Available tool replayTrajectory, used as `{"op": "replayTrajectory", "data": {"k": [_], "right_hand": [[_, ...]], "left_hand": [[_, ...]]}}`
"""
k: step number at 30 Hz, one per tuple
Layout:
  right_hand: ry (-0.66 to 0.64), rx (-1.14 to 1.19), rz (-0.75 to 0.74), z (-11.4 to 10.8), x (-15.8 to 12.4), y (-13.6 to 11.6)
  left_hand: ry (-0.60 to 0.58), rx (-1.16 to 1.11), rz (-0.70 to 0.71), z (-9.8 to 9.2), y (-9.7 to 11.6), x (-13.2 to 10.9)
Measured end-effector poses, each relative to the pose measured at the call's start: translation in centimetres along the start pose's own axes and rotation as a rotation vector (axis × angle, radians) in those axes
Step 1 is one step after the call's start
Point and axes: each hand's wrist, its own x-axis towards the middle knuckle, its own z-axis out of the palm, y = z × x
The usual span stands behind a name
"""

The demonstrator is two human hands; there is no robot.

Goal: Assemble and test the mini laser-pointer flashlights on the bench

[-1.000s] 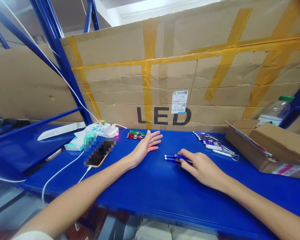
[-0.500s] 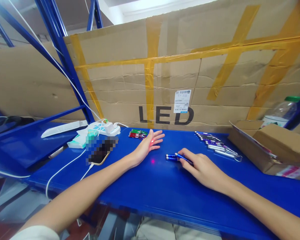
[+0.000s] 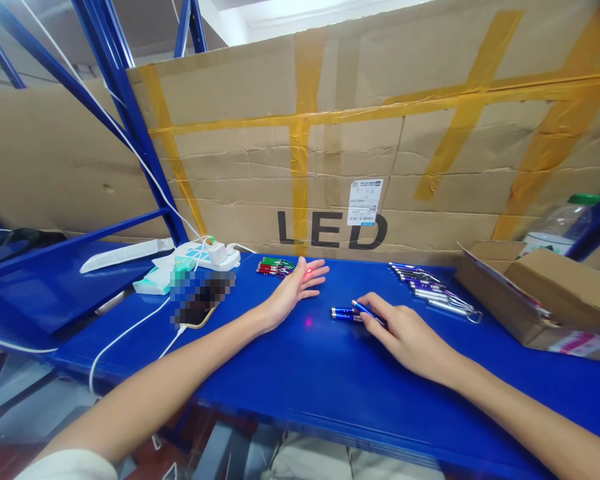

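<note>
My right hand (image 3: 405, 333) pinches a blue pen-shaped laser pointer (image 3: 366, 309), tip aimed left. A second blue pointer (image 3: 343, 313) lies on the blue table (image 3: 330, 373) just under it. My left hand (image 3: 295, 287) lies palm up, fingers stretched out, holding nothing. A red light spot (image 3: 307, 272) glows on its fingers, and another red spot (image 3: 309, 323) shows on the table below the hand. Red and green pointers (image 3: 274, 267) lie just beyond the left hand.
A row of several blue and silver pointers (image 3: 430, 283) lies at the back right. An open cardboard box (image 3: 540, 293) and a plastic bottle (image 3: 555, 227) stand far right. A phone (image 3: 200, 307) on a white cable and a power strip (image 3: 210, 255) sit left. A taped LED carton (image 3: 330, 167) forms the back wall.
A second ago no red spot was on my left hand; now one glows on its fingers and one on the table. The right hand has tilted its pointer slightly.
</note>
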Motion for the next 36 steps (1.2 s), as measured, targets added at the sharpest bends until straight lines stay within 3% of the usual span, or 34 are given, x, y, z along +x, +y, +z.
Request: {"op": "replayTrajectory", "data": {"k": [5, 9, 13, 21, 29, 36], "right_hand": [[-0.068, -0.172, 0.039, 0.18, 0.11, 0.02], [-0.097, -0.039, -0.054, 0.14, -0.06, -0.42], [-0.023, 0.062, -0.001, 0.07, -0.08, -0.14], [-0.103, -0.05, 0.011, 0.41, -0.18, 0.4], [0.019, -0.005, 0.024, 0.06, -0.01, 0.24], [-0.104, 0.009, -0.059, 0.17, -0.17, -0.18]], "left_hand": [[0.002, -0.01, -0.011, 0.12, 0.15, -0.09], [-0.015, 0.022, -0.02, 0.25, 0.42, -0.3], [-0.016, 0.019, -0.014, 0.19, 0.38, -0.28], [-0.004, 0.018, -0.007, 0.09, 0.33, -0.06], [-0.004, 0.0, -0.019, 0.11, 0.12, -0.06], [0.01, -0.01, 0.002, 0.05, 0.25, 0.02]]}}
